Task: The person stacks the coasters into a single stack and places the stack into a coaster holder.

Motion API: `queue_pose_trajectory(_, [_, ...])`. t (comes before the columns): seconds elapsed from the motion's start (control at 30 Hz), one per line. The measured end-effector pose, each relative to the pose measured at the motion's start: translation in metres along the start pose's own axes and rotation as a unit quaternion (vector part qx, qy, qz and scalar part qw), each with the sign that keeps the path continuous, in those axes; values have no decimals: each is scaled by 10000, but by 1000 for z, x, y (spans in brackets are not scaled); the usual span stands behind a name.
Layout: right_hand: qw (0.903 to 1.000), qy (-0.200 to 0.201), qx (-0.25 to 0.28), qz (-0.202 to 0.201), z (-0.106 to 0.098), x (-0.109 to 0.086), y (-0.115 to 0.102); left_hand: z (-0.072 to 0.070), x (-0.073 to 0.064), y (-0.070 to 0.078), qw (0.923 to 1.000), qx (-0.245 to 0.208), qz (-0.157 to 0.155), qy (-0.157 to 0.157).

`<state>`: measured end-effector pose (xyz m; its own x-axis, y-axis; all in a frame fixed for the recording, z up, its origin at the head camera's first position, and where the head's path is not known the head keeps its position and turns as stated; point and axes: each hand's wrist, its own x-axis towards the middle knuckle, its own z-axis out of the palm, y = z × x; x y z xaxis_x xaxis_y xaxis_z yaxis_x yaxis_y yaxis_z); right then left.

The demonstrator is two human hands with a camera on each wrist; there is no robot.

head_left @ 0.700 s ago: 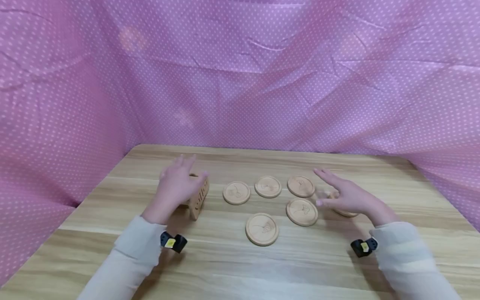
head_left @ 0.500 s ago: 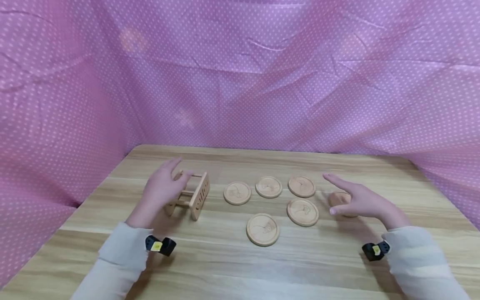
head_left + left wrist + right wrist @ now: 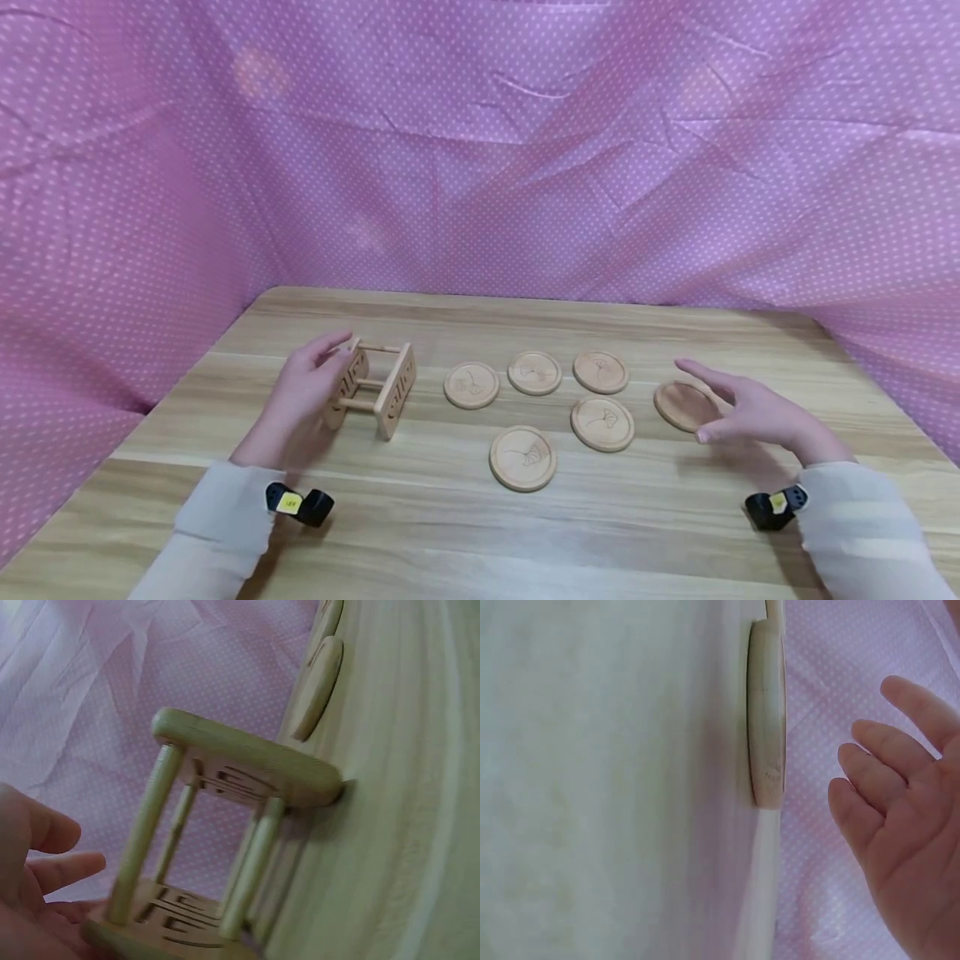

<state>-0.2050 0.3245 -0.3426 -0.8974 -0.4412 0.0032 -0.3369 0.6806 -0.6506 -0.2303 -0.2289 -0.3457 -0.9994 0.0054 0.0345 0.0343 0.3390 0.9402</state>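
1. The left hand (image 3: 300,396) lies slack and unclenched against the near end of the wooden coaster rack (image 3: 371,387), gripping nothing.
2. The rack stands at the left of the worktop (image 3: 465,533).
3. The right hand (image 3: 753,408) hovers with fingers spread just beside a plain coaster (image 3: 684,405), apart from it.
4. Five engraved coasters (image 3: 523,457) lie flat between rack and plain coaster.

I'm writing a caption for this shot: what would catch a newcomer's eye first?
Probably the six round wooden coasters spread flat across the middle of the wooden table, against the pink dotted cloth behind. At the left, the left hand touches a small wooden rack. At the right, the right hand hovers open beside the rightmost coaster.
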Motion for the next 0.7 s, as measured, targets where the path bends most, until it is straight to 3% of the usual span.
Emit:
queue_pose_trajectory(0.1, [9997,-72,220,81,-1,-1,6,2,5,-17,9881,-1464,-406,-226])
queue_pose_trajectory(0.13, [9995,-93,263,112,-2,-2,8,4,4,-16,9824,-1772,-520,-285])
queue_pose_trajectory(0.2, [9995,-121,281,27,-1,-2,11,7,-1,-9,9783,-1943,-669,-278])
queue_pose_trajectory(0.27, [9993,-158,320,-71,0,-3,14,10,-8,2,9802,-1801,-780,-245])
queue_pose_trajectory(0.37, [9988,-207,378,-248,1,-4,20,11,-10,8,9798,-1768,-906,-249])
queue_pose_trajectory(0.53, [9979,-310,553,-91,3,-4,25,12,-10,4,9809,-1727,-881,-153])
queue_pose_trajectory(0.7, [9994,-214,128,235,7,-5,25,15,-8,-3,9845,-1640,-615,20])
